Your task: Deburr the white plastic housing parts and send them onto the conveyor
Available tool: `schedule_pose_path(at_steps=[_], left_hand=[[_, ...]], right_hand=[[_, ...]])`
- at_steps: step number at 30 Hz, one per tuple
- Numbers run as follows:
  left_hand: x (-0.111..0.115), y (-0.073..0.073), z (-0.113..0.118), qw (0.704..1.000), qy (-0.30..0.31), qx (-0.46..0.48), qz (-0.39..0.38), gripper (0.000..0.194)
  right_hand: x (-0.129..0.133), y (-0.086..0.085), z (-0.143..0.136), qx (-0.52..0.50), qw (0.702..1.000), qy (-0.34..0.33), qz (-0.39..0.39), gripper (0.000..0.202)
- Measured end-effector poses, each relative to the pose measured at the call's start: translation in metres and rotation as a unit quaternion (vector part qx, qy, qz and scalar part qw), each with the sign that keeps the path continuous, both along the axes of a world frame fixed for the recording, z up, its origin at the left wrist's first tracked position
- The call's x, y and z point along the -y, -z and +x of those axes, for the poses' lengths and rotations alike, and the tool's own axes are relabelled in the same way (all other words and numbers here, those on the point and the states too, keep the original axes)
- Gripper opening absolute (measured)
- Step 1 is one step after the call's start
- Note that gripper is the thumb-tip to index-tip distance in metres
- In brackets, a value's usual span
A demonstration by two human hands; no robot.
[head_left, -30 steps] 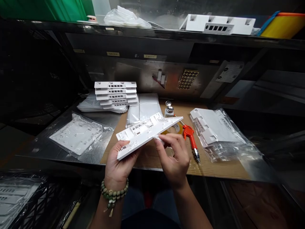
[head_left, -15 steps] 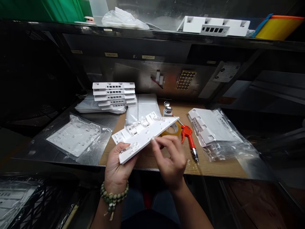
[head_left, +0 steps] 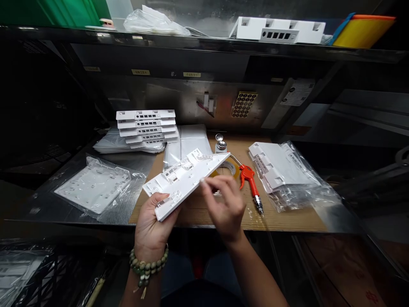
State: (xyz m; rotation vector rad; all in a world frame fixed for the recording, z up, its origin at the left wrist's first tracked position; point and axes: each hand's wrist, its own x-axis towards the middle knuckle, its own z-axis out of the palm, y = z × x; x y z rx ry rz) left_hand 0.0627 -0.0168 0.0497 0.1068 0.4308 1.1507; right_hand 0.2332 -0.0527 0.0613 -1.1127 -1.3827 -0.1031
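A white plastic housing (head_left: 187, 177), its ribbed inner side up, is tilted over the bench in my left hand (head_left: 155, 228). The left thumb lies on the near corner and the fingers go underneath, mostly hidden. Close to the housing's right edge, my right hand (head_left: 225, 207) is closed in a pinch of thumb and forefinger. A small whitish bit shows at those fingertips, too small to name. Just beyond the right hand lie a roll of yellowish tape (head_left: 235, 167) and a red air blow gun (head_left: 249, 179) with its hose.
Similar housings (head_left: 147, 123) stand stacked at the back left. Bagged housings lie left (head_left: 96, 187) and right (head_left: 281, 166). Clear plastic bags (head_left: 191, 138) and a small dispenser bottle (head_left: 221, 147) are behind. Cardboard (head_left: 297, 217) covers part of the bench. A metal shelf (head_left: 179, 44) crosses above.
The whole view has shifted slightly, so the bench things sit further left. My right fingertips have drawn a little away from the housing's edge. The left hand keeps its hold.
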Motion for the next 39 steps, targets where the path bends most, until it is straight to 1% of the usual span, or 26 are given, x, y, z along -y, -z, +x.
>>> schedule_pose_path(at_steps=[3, 5, 7, 11, 15, 20, 25, 28, 30, 33, 34, 35, 37, 39], left_hand=[[-0.001, -0.003, -0.002, 0.999, 0.013, 0.034, -0.018, 0.102], [-0.001, -0.008, -0.002, 0.997, 0.020, 0.057, -0.057, 0.101], [-0.001, -0.013, -0.001, 0.992, 0.022, 0.078, -0.092, 0.098], [0.000, -0.024, 0.000, 0.987, 0.008, 0.097, -0.126, 0.091], [0.000, -0.028, 0.001, 0.986, -0.010, 0.091, -0.139, 0.089], [0.001, -0.027, 0.005, 0.990, -0.013, 0.065, -0.127, 0.089], [0.000, -0.020, 0.009, 0.991, -0.039, 0.031, -0.126, 0.091], [0.000, -0.016, 0.008, 0.995, -0.037, 0.003, -0.094, 0.093], [0.001, -0.017, 0.008, 0.997, -0.040, -0.011, -0.067, 0.094], [0.005, -0.026, 0.011, 0.996, -0.061, -0.046, -0.056, 0.092], [0.007, -0.029, 0.013, 0.994, -0.065, -0.062, -0.060, 0.091], [0.008, -0.033, 0.015, 0.992, -0.069, -0.081, -0.062, 0.089], [0.010, -0.037, 0.017, 0.988, -0.084, -0.120, -0.057, 0.087], [0.010, -0.039, 0.019, 0.981, -0.111, -0.154, -0.040, 0.085]], right_hand=[[-0.005, -0.010, 0.017, -0.071, 0.995, 0.074, 0.018, 0.014], [-0.004, -0.017, 0.025, -0.124, 0.987, 0.097, 0.030, 0.009], [0.000, -0.021, 0.029, -0.158, 0.981, 0.103, 0.037, 0.006], [0.007, -0.017, 0.030, -0.165, 0.983, 0.076, 0.024, 0.007], [0.009, -0.011, 0.025, -0.136, 0.989, 0.056, -0.002, 0.012], [0.008, -0.011, 0.007, -0.087, 0.996, -0.003, -0.024, 0.018], [0.012, -0.007, -0.016, -0.021, 0.998, -0.046, -0.035, 0.021], [0.009, -0.001, -0.016, 0.011, 0.996, -0.075, -0.037, 0.021], [0.003, 0.004, -0.008, 0.010, 0.998, -0.048, -0.034, 0.020], [-0.005, 0.006, 0.008, -0.032, 0.999, 0.026, -0.024, 0.015], [-0.004, 0.005, 0.011, -0.053, 0.998, 0.034, -0.023, 0.014], [-0.002, 0.002, 0.014, -0.072, 0.997, 0.028, -0.027, 0.013], [0.007, -0.004, 0.014, -0.091, 0.994, -0.019, -0.052, 0.012], [0.018, -0.011, 0.010, -0.075, 0.988, -0.094, -0.098, 0.013]])
